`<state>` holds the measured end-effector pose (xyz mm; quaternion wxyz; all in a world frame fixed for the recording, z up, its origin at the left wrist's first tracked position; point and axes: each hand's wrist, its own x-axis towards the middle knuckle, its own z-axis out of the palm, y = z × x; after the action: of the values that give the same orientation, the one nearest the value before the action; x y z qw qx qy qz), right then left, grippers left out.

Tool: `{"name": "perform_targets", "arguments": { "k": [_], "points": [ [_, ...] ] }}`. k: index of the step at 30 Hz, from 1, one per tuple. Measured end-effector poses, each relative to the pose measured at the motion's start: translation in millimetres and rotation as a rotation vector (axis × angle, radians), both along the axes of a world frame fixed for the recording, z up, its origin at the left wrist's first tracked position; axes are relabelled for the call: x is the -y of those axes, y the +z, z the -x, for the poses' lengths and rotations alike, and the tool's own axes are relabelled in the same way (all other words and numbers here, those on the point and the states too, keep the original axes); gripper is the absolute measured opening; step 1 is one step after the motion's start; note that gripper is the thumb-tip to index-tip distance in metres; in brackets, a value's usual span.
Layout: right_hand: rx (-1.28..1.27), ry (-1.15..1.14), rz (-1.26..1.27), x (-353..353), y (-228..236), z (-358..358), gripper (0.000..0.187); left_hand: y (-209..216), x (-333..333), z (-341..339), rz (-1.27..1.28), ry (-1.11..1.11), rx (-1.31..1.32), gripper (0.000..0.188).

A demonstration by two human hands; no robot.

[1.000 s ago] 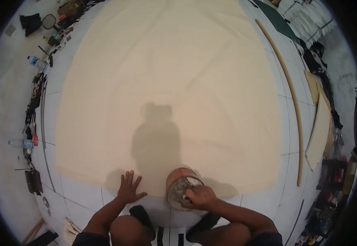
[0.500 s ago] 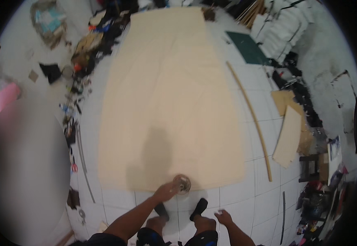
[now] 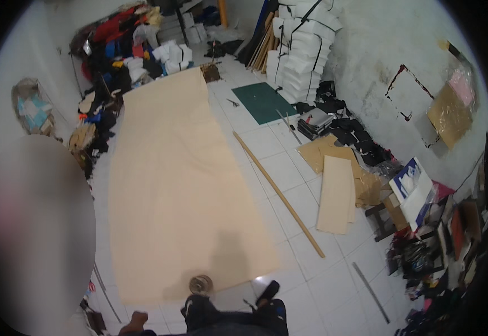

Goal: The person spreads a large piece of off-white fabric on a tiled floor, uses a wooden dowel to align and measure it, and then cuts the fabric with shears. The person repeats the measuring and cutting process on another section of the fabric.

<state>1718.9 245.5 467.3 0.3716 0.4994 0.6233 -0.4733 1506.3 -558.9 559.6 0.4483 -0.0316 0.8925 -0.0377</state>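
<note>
A long sheet of pale cream material (image 3: 176, 185) lies spread on the tiled floor in front of me. At its near edge stands a round, see-through brownish thing like a glass bowl or jar (image 3: 201, 284); its contents are too small to make out. No hand touches it. My left hand (image 3: 136, 321) hangs at the lower edge, left of my knees and just short of the sheet, with its fingers too unclear to read. Out of the picture is my right hand. One dark-socked foot (image 3: 269, 290) shows beside the sheet's near right corner.
A long wooden stick (image 3: 280, 196) lies right of the sheet, near cream offcuts (image 3: 333, 193) and brown card (image 3: 316, 152). Farther off are a green mat (image 3: 263, 103), scissors (image 3: 233, 103) and strapped white bundles (image 3: 300, 50). Clutter lines both walls. A grey metal strip (image 3: 371, 292) lies at right.
My left hand has left the round see-through thing, which stays at the sheet's near edge, and drawn back left. My right hand has gone out of view. The view has tilted up and turned right.
</note>
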Motion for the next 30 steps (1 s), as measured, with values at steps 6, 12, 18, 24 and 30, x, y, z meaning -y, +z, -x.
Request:
{"name": "perform_targets", "arguments": {
  "k": [6, 12, 18, 24, 30],
  "points": [
    [-0.284, 0.258, -0.322, -161, 33, 187, 0.033, 64, -338, 188, -0.619, 0.343, -0.210, 0.046],
    [-0.512, -0.101, -0.259, -233, 104, 431, 0.036, 87, -453, 305, -0.744, 0.418, -0.408, 0.051],
    [-0.616, 0.073, -0.354, -319, 112, 581, 0.036, -32, -402, 337, -0.162, 0.470, -0.104, 0.041],
    [-0.627, 0.136, -0.441, -460, 16, 535, 0.042, -46, -475, 505, -1.153, 0.172, -0.291, 0.045],
    [-0.127, -0.178, 0.023, -427, 37, 706, 0.046, 117, -653, 879, -0.709, 0.543, -0.507, 0.052]
  ]
}}
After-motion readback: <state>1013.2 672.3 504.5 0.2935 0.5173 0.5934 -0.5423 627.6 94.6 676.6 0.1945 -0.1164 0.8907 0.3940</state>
